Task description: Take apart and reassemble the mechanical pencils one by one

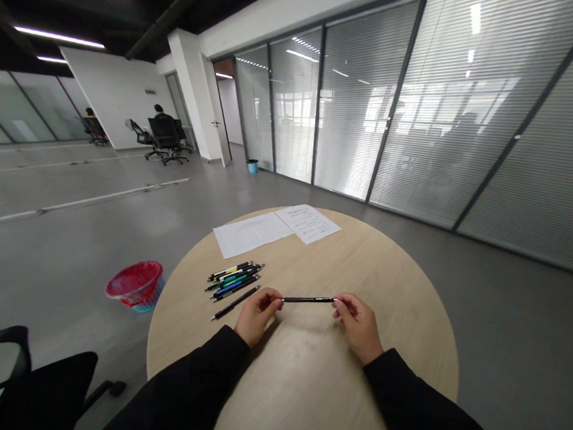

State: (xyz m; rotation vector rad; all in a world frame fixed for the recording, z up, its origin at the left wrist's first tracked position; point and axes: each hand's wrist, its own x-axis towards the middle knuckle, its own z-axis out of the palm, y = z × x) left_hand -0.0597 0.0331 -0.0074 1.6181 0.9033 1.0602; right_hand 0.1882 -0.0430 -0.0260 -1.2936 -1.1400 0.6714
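A black pen (308, 300) is stretched level between my two hands, above the round wooden table (386, 270). My left hand (258, 314) pinches its left end, and my right hand (357, 321) pinches the right end between thumb and fingers. Just left of my left hand, a single dark pen (235, 303) lies slantwise on the tabletop. Beyond it is a loose pile of several pens (233, 278), mostly black with yellow, green and blue parts.
Two printed sheets of paper (255, 233) lie at the table's far edge. A bin with a red liner (136, 283) stands on the floor to the left. A black chair (45, 388) is at lower left. In the background, people sit on office chairs (166, 134).
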